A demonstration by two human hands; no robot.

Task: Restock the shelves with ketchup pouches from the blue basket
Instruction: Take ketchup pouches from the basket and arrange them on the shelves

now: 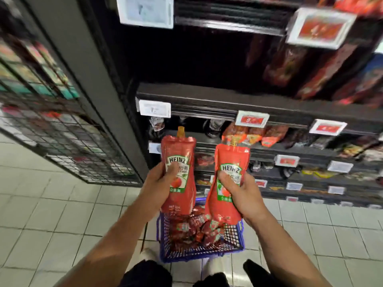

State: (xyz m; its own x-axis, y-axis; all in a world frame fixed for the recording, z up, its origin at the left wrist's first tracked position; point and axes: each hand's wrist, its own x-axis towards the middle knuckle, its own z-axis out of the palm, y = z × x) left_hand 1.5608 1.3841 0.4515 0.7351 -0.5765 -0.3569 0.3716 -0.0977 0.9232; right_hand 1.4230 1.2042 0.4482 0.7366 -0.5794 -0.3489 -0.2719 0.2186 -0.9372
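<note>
1. Two red Heinz ketchup pouches are standing upright in the air in front of the shelves, one in each hand. The left pouch (pixel 179 175) is sitting a little higher than the right pouch (pixel 228 183), and the two are hanging apart, not touching.
2. The left hand (pixel 159 183) is grasping the left pouch at its middle, thumb lying across the label, so its grip is clenched on that pouch. The pouch's spout is pointing up toward the shelf edge.
3. The right hand (pixel 241 195) is grasping the right pouch the same way, thumb pressing over the label below the logo, so its grip is clenched on that one.
4. Directly below the hands, the blue basket (pixel 236 248) is resting on the tiled floor (pixel 51 214), holding a heap of more red pouches.
5. Behind the held pouches, dark shelves (pixel 217 96) are carrying red packets on the right, with white and red price tags (pixel 252 119) clipped along their front edges; the prints are too blurred to read.
6. To the left, a wire mesh rack (pixel 68 129) is standing beside a grey upright post.
</note>
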